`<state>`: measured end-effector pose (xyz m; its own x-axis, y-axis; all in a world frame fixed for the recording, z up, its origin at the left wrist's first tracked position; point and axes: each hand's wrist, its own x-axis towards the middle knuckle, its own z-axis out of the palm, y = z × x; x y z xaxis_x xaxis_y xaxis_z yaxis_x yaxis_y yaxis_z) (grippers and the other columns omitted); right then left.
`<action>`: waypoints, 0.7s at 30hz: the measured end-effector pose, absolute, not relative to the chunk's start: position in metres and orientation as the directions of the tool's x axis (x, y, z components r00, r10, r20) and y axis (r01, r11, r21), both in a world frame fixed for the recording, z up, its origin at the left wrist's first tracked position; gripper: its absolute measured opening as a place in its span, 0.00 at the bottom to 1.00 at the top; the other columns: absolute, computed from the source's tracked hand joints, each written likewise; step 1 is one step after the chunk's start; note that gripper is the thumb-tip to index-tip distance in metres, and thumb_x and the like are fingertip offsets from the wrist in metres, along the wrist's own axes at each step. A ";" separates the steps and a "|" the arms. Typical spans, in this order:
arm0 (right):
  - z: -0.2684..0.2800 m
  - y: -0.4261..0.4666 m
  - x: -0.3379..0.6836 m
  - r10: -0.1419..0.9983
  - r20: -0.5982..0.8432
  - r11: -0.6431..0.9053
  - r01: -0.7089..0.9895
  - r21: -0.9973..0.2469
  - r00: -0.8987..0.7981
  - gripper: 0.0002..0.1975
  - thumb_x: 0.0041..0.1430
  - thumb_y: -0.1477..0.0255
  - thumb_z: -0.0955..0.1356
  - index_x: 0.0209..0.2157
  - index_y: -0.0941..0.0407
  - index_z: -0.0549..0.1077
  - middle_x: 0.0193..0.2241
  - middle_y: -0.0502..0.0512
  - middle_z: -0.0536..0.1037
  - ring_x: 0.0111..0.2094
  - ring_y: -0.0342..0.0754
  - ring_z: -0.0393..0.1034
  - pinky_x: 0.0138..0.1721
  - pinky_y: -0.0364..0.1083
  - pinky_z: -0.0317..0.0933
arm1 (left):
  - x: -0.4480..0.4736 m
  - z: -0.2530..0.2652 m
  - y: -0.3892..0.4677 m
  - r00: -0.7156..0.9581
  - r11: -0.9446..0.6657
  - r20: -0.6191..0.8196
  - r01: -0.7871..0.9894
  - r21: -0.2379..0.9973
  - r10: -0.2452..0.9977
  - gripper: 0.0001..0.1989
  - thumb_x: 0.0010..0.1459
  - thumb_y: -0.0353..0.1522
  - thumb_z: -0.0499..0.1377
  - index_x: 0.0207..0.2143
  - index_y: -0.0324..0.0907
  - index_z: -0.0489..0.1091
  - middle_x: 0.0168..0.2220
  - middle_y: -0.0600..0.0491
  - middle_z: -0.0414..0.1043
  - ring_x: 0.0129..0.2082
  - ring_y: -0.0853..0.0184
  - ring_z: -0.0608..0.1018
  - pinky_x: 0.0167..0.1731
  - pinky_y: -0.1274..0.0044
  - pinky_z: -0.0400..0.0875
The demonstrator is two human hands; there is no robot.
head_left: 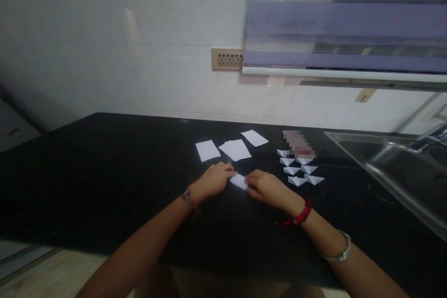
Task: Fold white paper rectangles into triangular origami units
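A small folded piece of white paper lies on the black countertop between my hands. My left hand grips its upper left edge with closed fingers, the fingertips bent over the paper. From the other side, my right hand has its thumb and fingers closed on the right edge. Just beyond my hands are white paper sheets: one stack at the left, a fanned stack in the middle and another sheet farther back. Right of my right hand stand several small folded white paper shapes in rows.
A blurred pinkish rectangular object lies behind the folded shapes. At the right a metal sink with a faucet is set into the black countertop. A socket panel and a purple striped blind are on the wall.
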<state>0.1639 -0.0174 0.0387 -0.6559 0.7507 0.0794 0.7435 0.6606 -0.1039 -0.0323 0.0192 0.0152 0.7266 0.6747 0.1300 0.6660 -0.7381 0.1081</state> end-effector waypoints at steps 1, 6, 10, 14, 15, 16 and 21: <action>0.038 -0.017 0.163 0.748 0.095 0.663 0.743 -0.094 -0.656 0.11 0.54 0.69 0.62 0.37 0.59 0.69 0.33 0.58 0.71 0.37 0.47 0.64 0.37 0.44 0.57 | -0.034 0.014 0.020 0.716 -0.731 0.148 0.671 0.126 0.683 0.19 0.53 0.22 0.46 0.45 0.44 0.63 0.45 0.51 0.64 0.41 0.68 0.65 0.41 0.76 0.60; 0.029 -0.015 0.157 0.770 0.137 0.633 0.773 -0.041 -0.623 0.13 0.54 0.65 0.62 0.36 0.59 0.69 0.31 0.58 0.70 0.35 0.47 0.63 0.34 0.44 0.56 | -0.038 0.018 0.023 0.608 -0.648 0.233 0.741 0.177 0.759 0.15 0.54 0.24 0.45 0.42 0.40 0.65 0.40 0.49 0.66 0.40 0.67 0.67 0.40 0.76 0.61; 0.024 -0.014 0.159 0.773 0.170 0.632 0.766 -0.116 -0.612 0.12 0.55 0.67 0.61 0.36 0.58 0.71 0.31 0.57 0.71 0.35 0.47 0.63 0.36 0.44 0.56 | -0.036 0.023 0.021 0.588 -0.622 0.208 0.756 0.203 0.782 0.10 0.55 0.28 0.46 0.31 0.39 0.67 0.34 0.50 0.66 0.35 0.68 0.68 0.35 0.77 0.62; 0.025 -0.013 0.162 0.822 0.213 0.570 0.755 -0.325 -0.528 0.11 0.55 0.69 0.61 0.36 0.58 0.72 0.32 0.56 0.73 0.35 0.46 0.65 0.37 0.43 0.57 | -0.036 0.025 0.018 0.574 -0.608 0.200 0.749 0.262 0.794 0.09 0.55 0.32 0.48 0.30 0.39 0.66 0.32 0.51 0.65 0.34 0.68 0.67 0.33 0.78 0.62; 0.025 -0.013 0.162 0.837 0.213 0.546 0.748 -0.379 -0.504 0.12 0.55 0.70 0.60 0.35 0.58 0.72 0.32 0.56 0.74 0.35 0.45 0.66 0.37 0.43 0.57 | -0.036 0.025 0.018 0.567 -0.600 0.196 0.750 0.278 0.800 0.10 0.55 0.34 0.48 0.29 0.39 0.66 0.32 0.51 0.65 0.33 0.68 0.67 0.32 0.78 0.61; 0.025 -0.012 0.162 0.855 0.207 0.517 0.741 -0.429 -0.476 0.12 0.55 0.70 0.60 0.35 0.58 0.73 0.32 0.56 0.74 0.34 0.45 0.66 0.36 0.42 0.57 | -0.036 0.025 0.017 0.560 -0.591 0.192 0.751 0.295 0.806 0.10 0.55 0.35 0.49 0.29 0.39 0.66 0.31 0.51 0.65 0.33 0.68 0.67 0.31 0.78 0.61; 0.028 -0.009 0.163 0.926 0.109 0.353 0.729 -0.586 -0.361 0.12 0.52 0.69 0.62 0.32 0.59 0.74 0.30 0.54 0.76 0.30 0.44 0.68 0.31 0.41 0.58 | -0.033 0.024 0.013 0.578 -0.596 0.180 0.698 0.396 0.796 0.14 0.54 0.41 0.50 0.29 0.39 0.65 0.30 0.53 0.65 0.30 0.69 0.67 0.27 0.79 0.60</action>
<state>0.1628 -0.0094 0.0275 -0.3610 0.9262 0.1088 0.7292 0.3530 -0.5862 -0.0325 0.0134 0.0235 0.5777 0.7961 0.1801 0.6982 -0.5963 0.3962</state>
